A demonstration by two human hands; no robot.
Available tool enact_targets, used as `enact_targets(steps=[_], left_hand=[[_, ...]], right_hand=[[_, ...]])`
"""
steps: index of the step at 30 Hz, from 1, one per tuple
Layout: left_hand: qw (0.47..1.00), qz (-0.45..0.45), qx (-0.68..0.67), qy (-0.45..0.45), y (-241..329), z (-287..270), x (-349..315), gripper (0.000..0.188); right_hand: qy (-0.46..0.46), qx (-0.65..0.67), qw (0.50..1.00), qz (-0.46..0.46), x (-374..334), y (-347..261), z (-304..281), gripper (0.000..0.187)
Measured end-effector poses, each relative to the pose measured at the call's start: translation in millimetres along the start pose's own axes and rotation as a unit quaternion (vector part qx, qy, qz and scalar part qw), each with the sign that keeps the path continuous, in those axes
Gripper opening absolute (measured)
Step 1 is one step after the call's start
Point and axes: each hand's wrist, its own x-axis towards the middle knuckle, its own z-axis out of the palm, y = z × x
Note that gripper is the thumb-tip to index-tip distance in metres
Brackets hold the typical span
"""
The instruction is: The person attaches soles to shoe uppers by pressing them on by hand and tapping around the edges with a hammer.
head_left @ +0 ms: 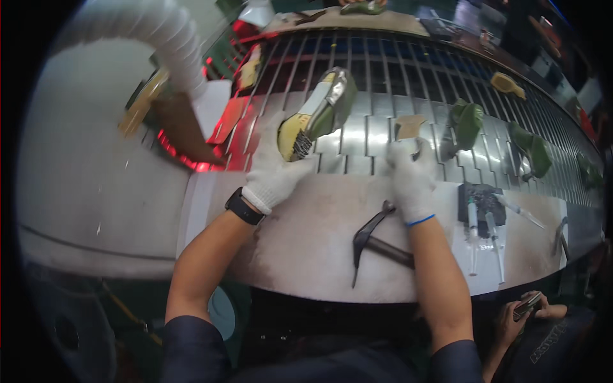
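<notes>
My left hand (276,167), in a white knitted glove, grips a green shoe upper on a last (327,110) by its yellow end. Its underside faces up, with a pale strip along the middle and a dark bristly patch near my thumb. My right hand (412,172), also gloved and slightly blurred, hovers over the near edge of the conveyor with its fingers curled. A dark bit shows at its fingertips, too small to name. Just beyond them lies a tan flat piece (410,126). Below my right hand, a dark-headed hammer (367,237) rests on the board, its handle partly behind my forearm.
A slatted metal conveyor (357,143) runs across, carrying more green lasted shoes (468,124) to the right. Several syringes (472,220) lie around a dark block (482,195) on the worktable board (306,255). A white duct hose (147,25) hangs at left. Someone's hands (525,313) hold a phone at lower right.
</notes>
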Motion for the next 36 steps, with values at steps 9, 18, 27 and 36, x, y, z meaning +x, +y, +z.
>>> enact_targets(steps=[9,18,27,36], left_hand=[[0.947,0.125,0.294,0.021,10,-144,-219,0.112],[0.979,-0.172,-0.105,0.027,-22,-168,-294,0.085],[0.941,-0.08,-0.289,0.158,43,-197,-245,0.044],[0.937,-0.037,-0.322,0.129,59,-186,-184,0.037]], right_hand=[[-0.133,0.44,0.863,0.212,-5,-34,-13,0.014],[-0.193,0.246,0.95,0.016,-162,-98,-28,0.048],[-0.23,-0.071,0.948,-0.21,-132,-128,-71,0.059],[-0.259,-0.044,0.885,-0.385,-157,-178,-75,0.084]])
